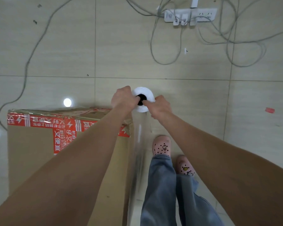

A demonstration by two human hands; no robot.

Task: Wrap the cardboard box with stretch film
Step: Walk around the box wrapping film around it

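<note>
A large cardboard box (pixel 31 152) with red printed tape stands on the floor at the lower left. Just past its far right corner a white roll of stretch film (pixel 144 92) is held upright, its dark core facing me. My left hand (pixel 123 98) grips the roll from the left, and my right hand (pixel 162 108) grips it from the right; a finger of each hand reaches into the core. A clear sheet of film (pixel 140 144) runs down from the roll along the box's right side.
A white power strip (pixel 201 14) with several grey cables (pixel 167 62) lies on the tiled floor at the back right. Another cable (pixel 26 62) loops along the left. My feet in pink clogs (pixel 162 145) stand right of the box. A small red scrap (pixel 269 110) lies far right.
</note>
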